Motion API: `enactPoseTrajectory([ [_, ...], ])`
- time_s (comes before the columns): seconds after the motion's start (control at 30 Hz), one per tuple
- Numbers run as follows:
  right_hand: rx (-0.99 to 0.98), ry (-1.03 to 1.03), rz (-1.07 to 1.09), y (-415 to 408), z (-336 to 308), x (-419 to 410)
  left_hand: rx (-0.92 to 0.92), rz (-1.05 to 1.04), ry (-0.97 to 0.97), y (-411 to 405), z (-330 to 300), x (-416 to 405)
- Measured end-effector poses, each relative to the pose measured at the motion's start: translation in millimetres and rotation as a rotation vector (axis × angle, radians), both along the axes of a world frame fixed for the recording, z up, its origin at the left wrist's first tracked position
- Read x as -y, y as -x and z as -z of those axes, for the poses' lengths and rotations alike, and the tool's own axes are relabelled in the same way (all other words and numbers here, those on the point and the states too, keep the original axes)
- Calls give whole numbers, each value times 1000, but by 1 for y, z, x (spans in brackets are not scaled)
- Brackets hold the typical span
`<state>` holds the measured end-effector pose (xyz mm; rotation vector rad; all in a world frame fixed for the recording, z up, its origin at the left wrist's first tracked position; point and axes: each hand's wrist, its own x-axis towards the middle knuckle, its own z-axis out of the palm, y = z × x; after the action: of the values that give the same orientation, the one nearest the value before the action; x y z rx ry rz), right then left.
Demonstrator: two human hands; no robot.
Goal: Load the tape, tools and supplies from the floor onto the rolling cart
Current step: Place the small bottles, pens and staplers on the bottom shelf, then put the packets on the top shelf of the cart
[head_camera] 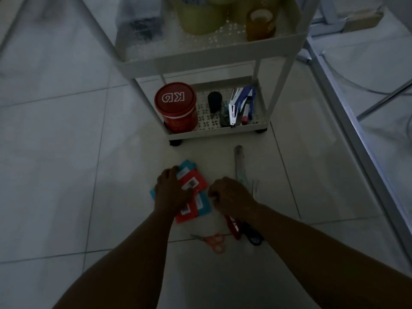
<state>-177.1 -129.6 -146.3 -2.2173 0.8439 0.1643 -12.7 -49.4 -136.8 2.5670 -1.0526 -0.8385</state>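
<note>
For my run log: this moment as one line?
left hand on red and blue packets | right hand beside | orange scissors floored

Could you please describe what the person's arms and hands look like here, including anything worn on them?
Both forearms are bare, with no sleeves reaching into view. The left hand and right hand wear no gloves, and I can make out no watch, bracelet or ring, though the dim light could hide small details.

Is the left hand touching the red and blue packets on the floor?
Touching. The head view shows the left hand lying flat on top of the packets, covering part of them with no gap showing.
</note>
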Motion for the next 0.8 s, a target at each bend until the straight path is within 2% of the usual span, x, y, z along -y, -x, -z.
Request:
enactPoseTrajectory([
  [0.07, -134, 79, -124, 0, 3, -7, 43, 59, -121, 0, 2, -13],
  [0.17, -151, 110, -92, -2, 2, -8, 104, 50, -227, 11, 5, -21],
  [0.3, 50, -40, 336, -5, -14, 11, 46, -87, -244, 25, 7, -19],
  [0.4, 148, 167, 482, -10, -34, 41, 15, -119, -218, 29, 7, -15],
  [0.47, 127, 290, 452, -14, -47, 63, -31, -135, -178, 30, 5, -9],
  [0.53, 24, 327, 374, -16, -53, 82, -99, -169, -122, 31, 5, -3],
  [0.7, -210, 187, 227, -17, -51, 106, -367, -289, 92, 29, -5, 16],
  [0.8, -208, 134, 230, -19, -46, 111, -527, -342, 172, 23, -19, 34],
])
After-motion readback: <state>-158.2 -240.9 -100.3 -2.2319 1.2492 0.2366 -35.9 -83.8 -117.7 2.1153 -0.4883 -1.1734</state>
